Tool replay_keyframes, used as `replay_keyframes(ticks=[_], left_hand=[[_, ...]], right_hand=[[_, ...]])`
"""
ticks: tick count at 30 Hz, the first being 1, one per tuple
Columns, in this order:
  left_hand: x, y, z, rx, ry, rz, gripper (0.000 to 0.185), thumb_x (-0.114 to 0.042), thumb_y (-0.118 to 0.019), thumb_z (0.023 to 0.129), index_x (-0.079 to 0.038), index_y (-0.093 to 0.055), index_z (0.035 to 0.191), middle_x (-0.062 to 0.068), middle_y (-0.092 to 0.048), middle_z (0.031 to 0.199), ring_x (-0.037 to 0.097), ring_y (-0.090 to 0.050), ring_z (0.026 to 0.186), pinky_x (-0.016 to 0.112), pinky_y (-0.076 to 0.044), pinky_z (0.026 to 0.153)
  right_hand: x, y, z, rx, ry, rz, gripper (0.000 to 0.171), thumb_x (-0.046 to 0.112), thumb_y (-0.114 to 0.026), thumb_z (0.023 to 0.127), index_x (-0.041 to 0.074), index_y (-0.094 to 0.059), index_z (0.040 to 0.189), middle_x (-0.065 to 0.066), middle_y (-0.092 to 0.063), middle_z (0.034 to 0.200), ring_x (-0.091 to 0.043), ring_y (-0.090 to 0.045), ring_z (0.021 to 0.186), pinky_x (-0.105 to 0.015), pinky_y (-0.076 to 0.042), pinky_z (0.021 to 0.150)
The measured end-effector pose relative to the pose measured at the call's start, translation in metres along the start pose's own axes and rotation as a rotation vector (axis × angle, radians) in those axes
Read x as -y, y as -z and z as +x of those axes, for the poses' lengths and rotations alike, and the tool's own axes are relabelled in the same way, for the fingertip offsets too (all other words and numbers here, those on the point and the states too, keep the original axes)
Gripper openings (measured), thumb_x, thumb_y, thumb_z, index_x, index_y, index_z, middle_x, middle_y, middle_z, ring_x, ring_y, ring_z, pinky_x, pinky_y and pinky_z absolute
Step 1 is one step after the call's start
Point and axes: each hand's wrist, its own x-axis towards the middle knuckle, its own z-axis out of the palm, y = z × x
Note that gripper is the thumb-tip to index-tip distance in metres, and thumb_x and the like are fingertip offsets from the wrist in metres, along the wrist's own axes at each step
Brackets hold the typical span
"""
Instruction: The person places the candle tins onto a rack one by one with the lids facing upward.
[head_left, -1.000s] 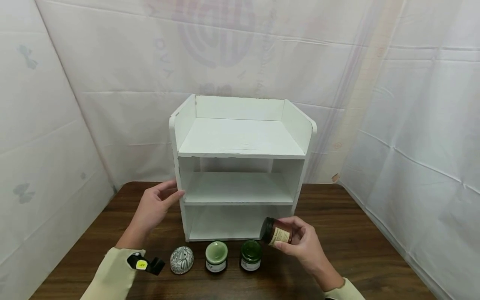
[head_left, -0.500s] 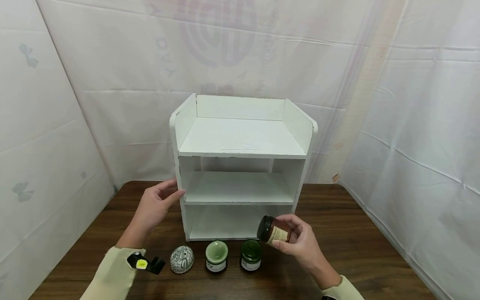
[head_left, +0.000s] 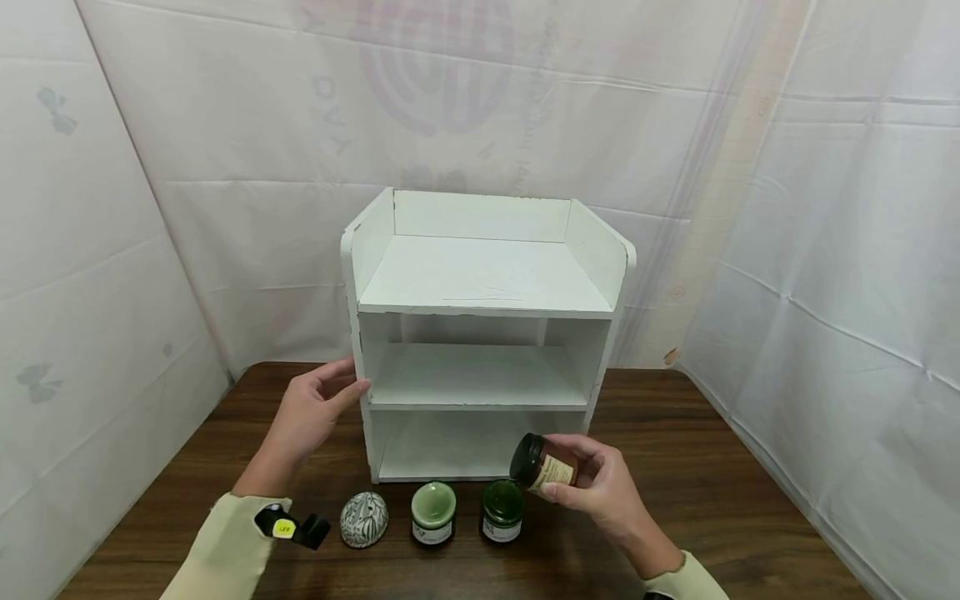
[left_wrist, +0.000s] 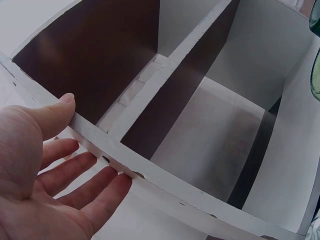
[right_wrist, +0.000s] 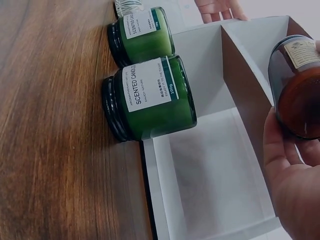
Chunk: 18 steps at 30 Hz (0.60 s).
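Note:
My left hand point(head_left: 309, 412) holds the left side panel of a white wooden shelf point(head_left: 483, 275), thumb at its front edge and fingers along the outer face. My right hand point(head_left: 603, 483) grips a brown glass jar point(head_left: 557, 469) with a black lid and cream label. The jar is tilted, lid pointing left, in front of the shelf's lower right opening. Just left of it stands a dark green scented candle point(right_wrist: 157, 100), black lid against the table. Beside that is a lighter green scented candle point(right_wrist: 147, 37), also lid down. A round leaf-patterned object point(head_left: 363, 520) sits at the left end.
The shelf has a top tray and two open compartments, and stands on a dark wooden table point(head_left: 720, 483). White sheets point(head_left: 247, 125) hang behind and on both sides. A black wrist strap point(head_left: 288, 527) with a yellow tag is on the left sleeve.
My right hand has shifted slightly left with the brown jar, bringing its lid nearer the dark green candle in the head view. The left hand has stayed at the shelf's side.

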Motion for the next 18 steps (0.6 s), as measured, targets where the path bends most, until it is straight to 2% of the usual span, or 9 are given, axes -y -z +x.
replay_keyframes(ticks=[8, 12, 18], left_hand=[[0.0029, -0.0011, 0.0023, -0.001, 0.004, 0.002, 0.063, -0.048, -0.068, 0.097, -0.012, -0.056, 0.147, 0.012, -0.065, 0.140, 0.017, -0.062, 0.122, 0.015, -0.051, 0.087], [0.0030, -0.0011, 0.0025, 0.002, 0.010, 0.000, 0.064, -0.049, -0.068, 0.097, -0.012, -0.056, 0.147, 0.012, -0.065, 0.140, 0.018, -0.061, 0.122, 0.015, -0.050, 0.087], [0.0020, 0.0001, 0.0018, 0.001, 0.011, 0.009, 0.064, -0.050, -0.068, 0.096, -0.012, -0.057, 0.147, 0.012, -0.065, 0.139, 0.011, -0.062, 0.118, 0.017, -0.051, 0.087]], right_hand=[[0.0014, -0.0008, 0.0040, 0.046, 0.056, 0.039, 0.051, -0.006, -0.075, 0.085, -0.020, -0.053, 0.129, 0.001, -0.073, 0.122, -0.009, -0.070, 0.103, -0.025, -0.060, 0.077], [0.0015, -0.0010, 0.0053, 0.047, 0.057, 0.042, 0.050, -0.005, -0.076, 0.085, -0.019, -0.054, 0.129, 0.001, -0.073, 0.122, -0.009, -0.070, 0.107, -0.025, -0.060, 0.079], [0.0008, -0.0020, 0.0071, 0.033, 0.058, 0.042, 0.048, -0.007, -0.076, 0.083, -0.014, -0.057, 0.127, 0.000, -0.073, 0.121, -0.009, -0.070, 0.107, -0.025, -0.060, 0.080]])
